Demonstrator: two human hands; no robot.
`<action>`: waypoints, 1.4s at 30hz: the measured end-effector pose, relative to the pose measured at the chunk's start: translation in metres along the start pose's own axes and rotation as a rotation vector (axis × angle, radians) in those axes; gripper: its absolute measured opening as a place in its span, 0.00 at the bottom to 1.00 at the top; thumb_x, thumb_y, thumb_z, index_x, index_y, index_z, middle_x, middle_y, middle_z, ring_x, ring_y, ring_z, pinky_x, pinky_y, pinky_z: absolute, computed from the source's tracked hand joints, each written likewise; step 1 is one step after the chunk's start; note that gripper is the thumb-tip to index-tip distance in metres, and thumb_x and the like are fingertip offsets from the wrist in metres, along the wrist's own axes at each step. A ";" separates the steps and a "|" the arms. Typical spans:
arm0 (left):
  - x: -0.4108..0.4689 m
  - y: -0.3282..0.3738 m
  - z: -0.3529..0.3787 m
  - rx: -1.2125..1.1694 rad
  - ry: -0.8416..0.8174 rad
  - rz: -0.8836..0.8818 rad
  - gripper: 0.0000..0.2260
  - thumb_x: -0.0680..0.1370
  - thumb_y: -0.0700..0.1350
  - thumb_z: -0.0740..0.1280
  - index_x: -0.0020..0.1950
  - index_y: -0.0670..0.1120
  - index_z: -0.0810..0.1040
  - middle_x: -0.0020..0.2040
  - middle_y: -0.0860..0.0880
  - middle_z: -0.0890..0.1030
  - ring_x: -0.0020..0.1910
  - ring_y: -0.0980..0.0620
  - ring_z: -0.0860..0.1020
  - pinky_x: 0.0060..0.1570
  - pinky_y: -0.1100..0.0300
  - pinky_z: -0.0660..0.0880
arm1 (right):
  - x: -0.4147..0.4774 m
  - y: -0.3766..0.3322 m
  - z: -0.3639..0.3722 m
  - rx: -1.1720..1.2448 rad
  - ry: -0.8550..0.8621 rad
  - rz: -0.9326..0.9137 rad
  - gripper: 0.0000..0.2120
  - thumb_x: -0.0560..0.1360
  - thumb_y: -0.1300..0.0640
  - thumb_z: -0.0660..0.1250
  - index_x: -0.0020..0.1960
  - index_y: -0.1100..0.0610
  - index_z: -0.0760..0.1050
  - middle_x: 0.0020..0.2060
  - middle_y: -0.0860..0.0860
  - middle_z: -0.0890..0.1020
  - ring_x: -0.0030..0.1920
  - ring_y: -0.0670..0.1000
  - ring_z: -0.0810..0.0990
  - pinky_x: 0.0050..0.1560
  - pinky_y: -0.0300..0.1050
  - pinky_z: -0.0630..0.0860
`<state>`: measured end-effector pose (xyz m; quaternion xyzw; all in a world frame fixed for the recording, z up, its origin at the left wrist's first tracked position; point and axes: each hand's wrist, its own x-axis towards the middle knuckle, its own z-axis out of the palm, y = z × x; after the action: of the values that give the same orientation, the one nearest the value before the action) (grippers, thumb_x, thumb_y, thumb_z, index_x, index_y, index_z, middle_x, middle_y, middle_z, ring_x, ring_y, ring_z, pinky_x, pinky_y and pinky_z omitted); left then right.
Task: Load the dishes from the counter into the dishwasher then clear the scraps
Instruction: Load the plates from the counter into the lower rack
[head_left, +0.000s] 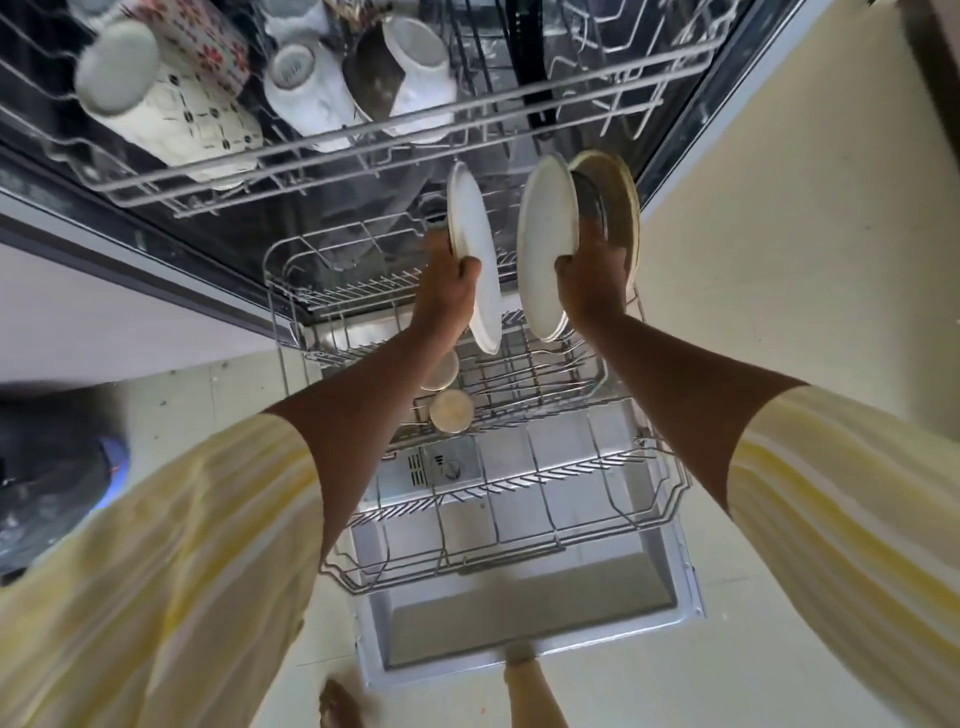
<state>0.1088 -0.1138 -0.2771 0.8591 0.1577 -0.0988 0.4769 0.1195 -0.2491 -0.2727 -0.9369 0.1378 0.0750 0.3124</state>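
Over the pulled-out grey wire lower rack (519, 499), the left hand (447, 291) grips one round white plate (474, 260) on edge, the right hand (592, 280) clasps a white plate stack (548, 244), seemingly to slot them upright.

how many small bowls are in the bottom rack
2: the near bowl stands left of middle in the rack; the far bowl just beyond it, partly behind the left forearm. Others may be hidden.

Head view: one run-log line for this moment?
left hand: holds single plate | right hand: holds plate stack | lower rack: pulled out | stage: loading
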 end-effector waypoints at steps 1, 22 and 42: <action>0.003 0.003 0.002 0.006 -0.002 0.004 0.14 0.79 0.35 0.56 0.64 0.33 0.61 0.46 0.44 0.69 0.42 0.49 0.69 0.36 0.59 0.64 | 0.005 -0.001 0.003 -0.009 -0.012 0.006 0.24 0.77 0.65 0.59 0.72 0.59 0.59 0.57 0.63 0.75 0.56 0.60 0.76 0.57 0.52 0.74; 0.037 0.006 0.054 0.143 -0.218 -0.087 0.16 0.81 0.38 0.52 0.68 0.36 0.54 0.53 0.34 0.73 0.37 0.47 0.71 0.30 0.59 0.65 | 0.051 0.023 0.030 0.020 -0.151 0.024 0.16 0.81 0.60 0.54 0.66 0.66 0.60 0.59 0.63 0.73 0.60 0.59 0.74 0.46 0.39 0.68; 0.045 0.025 0.054 -0.082 0.102 -0.086 0.07 0.79 0.35 0.51 0.52 0.46 0.56 0.40 0.51 0.66 0.39 0.54 0.67 0.35 0.68 0.65 | 0.045 0.037 0.018 -0.054 -0.183 -0.041 0.16 0.79 0.59 0.61 0.65 0.62 0.66 0.56 0.59 0.78 0.57 0.57 0.78 0.54 0.47 0.74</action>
<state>0.1583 -0.1642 -0.3003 0.8353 0.2223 -0.0685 0.4982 0.1504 -0.2756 -0.3181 -0.9368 0.0872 0.1577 0.3000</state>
